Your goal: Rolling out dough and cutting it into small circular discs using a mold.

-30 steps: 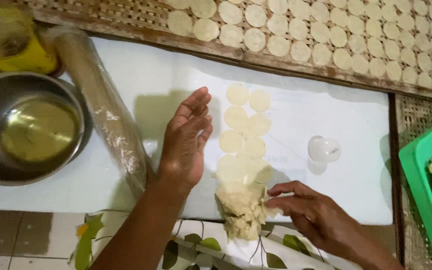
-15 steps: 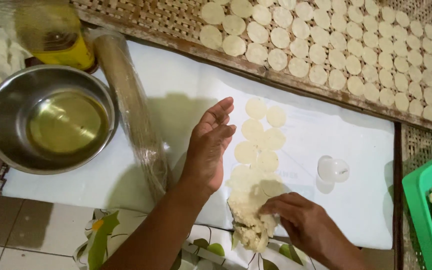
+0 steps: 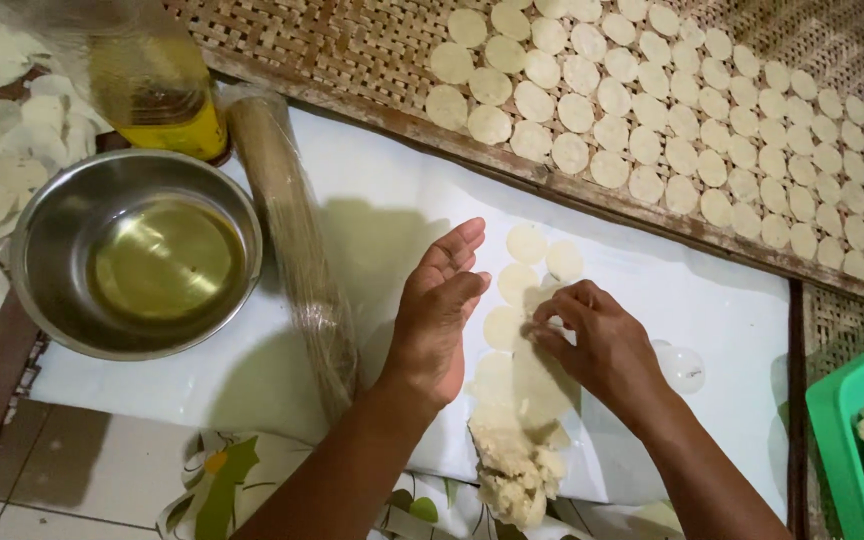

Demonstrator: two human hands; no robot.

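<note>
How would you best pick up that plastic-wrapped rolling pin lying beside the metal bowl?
Probably grip the rolling pin around its bare middle, coming from above with fingers across its width. It lies flat on the white sheet, long and round; the bowl crowds its left side.

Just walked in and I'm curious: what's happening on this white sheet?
A person is working thin dough on a white sheet. The right hand pinches at one of the small dough discs cut out there, while the left hand rests flat beside them, fingers open. A lump of scrap dough lies at the sheet's near edge. To the left are a wrapped rolling pin and a steel bowl of oil; a woven tray beyond holds many finished discs.
</note>
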